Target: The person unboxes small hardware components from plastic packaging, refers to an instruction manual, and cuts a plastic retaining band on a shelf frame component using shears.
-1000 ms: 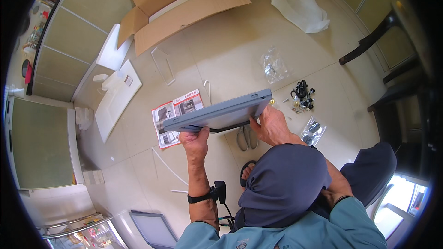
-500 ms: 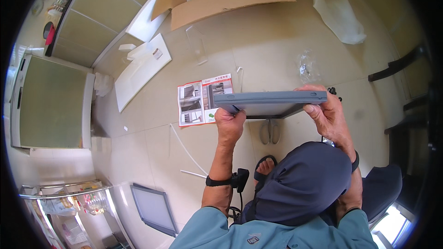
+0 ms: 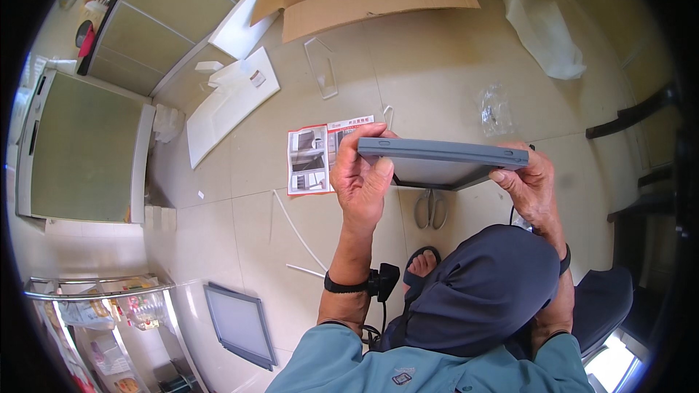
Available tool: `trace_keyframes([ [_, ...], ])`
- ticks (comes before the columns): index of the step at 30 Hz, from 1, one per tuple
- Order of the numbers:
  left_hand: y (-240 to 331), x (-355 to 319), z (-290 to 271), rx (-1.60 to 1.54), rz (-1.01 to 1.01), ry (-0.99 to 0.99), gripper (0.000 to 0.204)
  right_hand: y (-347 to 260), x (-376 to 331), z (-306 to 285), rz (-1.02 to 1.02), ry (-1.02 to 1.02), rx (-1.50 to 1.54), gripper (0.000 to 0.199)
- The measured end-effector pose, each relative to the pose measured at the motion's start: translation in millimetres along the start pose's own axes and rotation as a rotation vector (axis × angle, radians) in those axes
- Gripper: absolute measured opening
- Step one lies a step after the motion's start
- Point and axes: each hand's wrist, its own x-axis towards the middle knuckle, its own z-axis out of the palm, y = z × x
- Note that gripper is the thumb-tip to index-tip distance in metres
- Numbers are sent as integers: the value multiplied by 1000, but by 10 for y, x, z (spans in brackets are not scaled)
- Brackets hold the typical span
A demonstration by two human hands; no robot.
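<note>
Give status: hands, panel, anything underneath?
Left hand and right hand each grip an end of the grey panel, held level, edge-on. Leaflet and scissors lie on the floor below.

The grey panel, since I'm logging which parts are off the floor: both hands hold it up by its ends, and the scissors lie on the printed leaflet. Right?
Not quite. Head view: the left hand and right hand do hold the grey panel by its ends, but the scissors lie on bare floor tile beneath the panel, apart from the printed leaflet.
</note>
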Motion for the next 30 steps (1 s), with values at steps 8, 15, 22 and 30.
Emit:
trace_keyframes([
  [8, -66, -47, -22, 54, 70, 32, 45, -36, 0, -47, 69, -16, 2, 25],
  [15, -199, -84, -66, 40, 72, 100, 46, -19, 15, 3, 68, 33, 9, 21],
  [22, -115, 9, 5, 6, 75, 146, 41, 31, 85, -2, 52, 45, -150, 17],
  [30, -118, 19, -24, 27, 70, 120, 41, 20, 97, -28, 16, 8, -144, 16],
])
